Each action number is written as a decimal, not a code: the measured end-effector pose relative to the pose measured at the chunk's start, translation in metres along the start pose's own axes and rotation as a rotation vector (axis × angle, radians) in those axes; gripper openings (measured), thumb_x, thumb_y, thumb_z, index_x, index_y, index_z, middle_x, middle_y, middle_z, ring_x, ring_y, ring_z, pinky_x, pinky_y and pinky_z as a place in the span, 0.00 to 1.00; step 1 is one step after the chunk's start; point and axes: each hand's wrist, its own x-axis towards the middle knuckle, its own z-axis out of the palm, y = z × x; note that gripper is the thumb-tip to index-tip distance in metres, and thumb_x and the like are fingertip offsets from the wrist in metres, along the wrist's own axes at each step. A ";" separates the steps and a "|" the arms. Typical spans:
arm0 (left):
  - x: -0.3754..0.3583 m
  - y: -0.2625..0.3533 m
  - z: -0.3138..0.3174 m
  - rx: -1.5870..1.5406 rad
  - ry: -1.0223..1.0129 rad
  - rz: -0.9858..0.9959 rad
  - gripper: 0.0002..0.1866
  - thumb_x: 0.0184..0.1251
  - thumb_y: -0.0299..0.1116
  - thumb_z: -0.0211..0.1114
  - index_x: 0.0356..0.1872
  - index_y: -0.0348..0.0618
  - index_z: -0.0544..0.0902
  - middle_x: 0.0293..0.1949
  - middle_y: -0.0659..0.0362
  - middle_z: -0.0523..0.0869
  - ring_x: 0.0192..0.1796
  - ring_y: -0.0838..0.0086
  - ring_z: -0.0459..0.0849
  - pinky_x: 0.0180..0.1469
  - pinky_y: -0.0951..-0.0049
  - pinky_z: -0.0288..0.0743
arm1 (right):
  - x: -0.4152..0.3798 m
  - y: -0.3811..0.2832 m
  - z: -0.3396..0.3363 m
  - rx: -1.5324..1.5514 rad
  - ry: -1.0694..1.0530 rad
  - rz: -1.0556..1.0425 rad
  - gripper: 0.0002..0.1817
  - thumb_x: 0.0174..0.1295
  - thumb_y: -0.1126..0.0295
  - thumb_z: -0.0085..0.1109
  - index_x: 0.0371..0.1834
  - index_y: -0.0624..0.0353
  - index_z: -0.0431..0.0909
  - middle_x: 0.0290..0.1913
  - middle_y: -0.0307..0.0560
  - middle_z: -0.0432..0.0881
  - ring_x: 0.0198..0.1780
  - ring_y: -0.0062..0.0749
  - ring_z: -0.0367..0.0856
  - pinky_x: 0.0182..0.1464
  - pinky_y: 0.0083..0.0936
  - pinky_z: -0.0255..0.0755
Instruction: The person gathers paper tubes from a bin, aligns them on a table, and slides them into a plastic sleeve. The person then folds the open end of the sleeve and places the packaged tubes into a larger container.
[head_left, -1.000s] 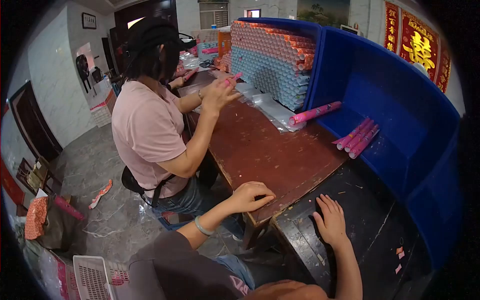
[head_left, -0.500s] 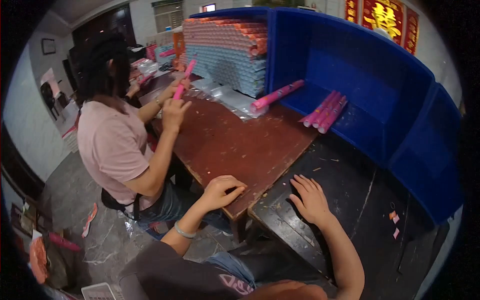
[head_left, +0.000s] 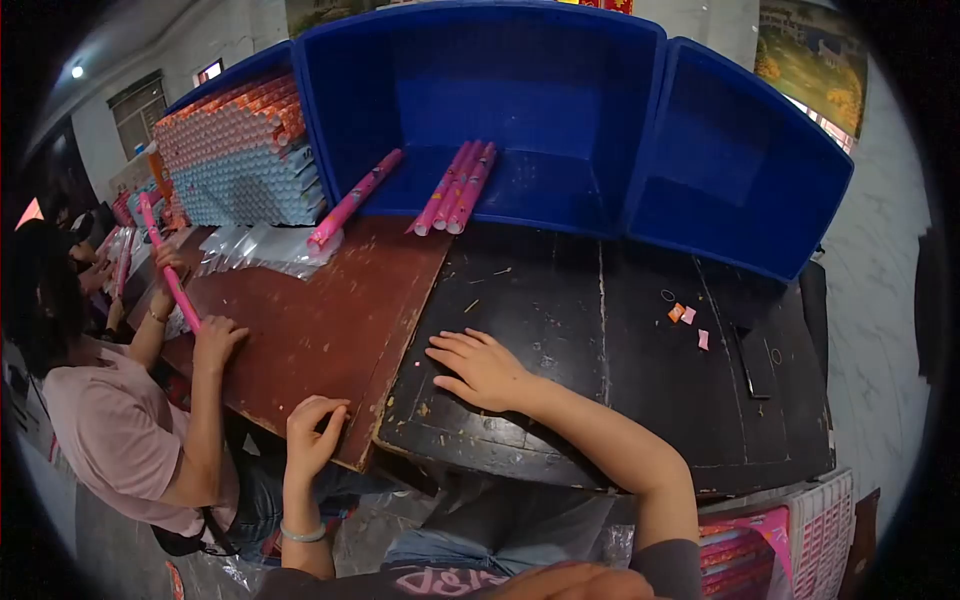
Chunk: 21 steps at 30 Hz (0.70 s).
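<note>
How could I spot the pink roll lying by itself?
Find the middle blue bin, the open one between two others. At its left side, a pink roll slants toward the clear plastic bags. The three pink rolls to its right are bunched; this one lies apart.

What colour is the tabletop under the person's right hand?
The tabletop is black, with scuffed, worn patches; it shows best in the head view.
</note>
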 end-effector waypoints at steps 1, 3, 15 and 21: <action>-0.001 0.000 -0.002 0.013 0.000 -0.007 0.04 0.62 0.25 0.65 0.35 0.37 0.86 0.27 0.54 0.86 0.33 0.65 0.85 0.39 0.69 0.76 | 0.002 -0.001 0.001 0.010 -0.004 -0.005 0.28 0.72 0.50 0.44 0.66 0.59 0.70 0.70 0.51 0.68 0.74 0.42 0.60 0.74 0.44 0.51; 0.002 0.008 -0.003 0.035 0.010 0.001 0.04 0.62 0.25 0.65 0.34 0.37 0.86 0.27 0.55 0.86 0.33 0.65 0.85 0.39 0.68 0.76 | 0.002 -0.002 -0.002 0.007 -0.011 -0.011 0.28 0.72 0.50 0.44 0.66 0.59 0.70 0.70 0.51 0.68 0.74 0.42 0.60 0.74 0.43 0.51; -0.003 -0.010 -0.003 0.034 -0.019 0.072 0.05 0.62 0.29 0.67 0.35 0.40 0.87 0.29 0.54 0.86 0.34 0.62 0.85 0.37 0.66 0.77 | 0.007 -0.010 -0.015 0.019 -0.078 0.029 0.27 0.72 0.53 0.45 0.66 0.59 0.70 0.70 0.52 0.68 0.74 0.44 0.60 0.74 0.44 0.49; -0.002 -0.009 -0.004 0.028 -0.004 0.104 0.05 0.62 0.30 0.67 0.34 0.40 0.86 0.29 0.54 0.86 0.34 0.63 0.85 0.38 0.66 0.78 | 0.008 -0.010 -0.015 0.029 -0.067 0.027 0.26 0.71 0.55 0.46 0.65 0.61 0.71 0.69 0.54 0.69 0.73 0.46 0.62 0.74 0.45 0.50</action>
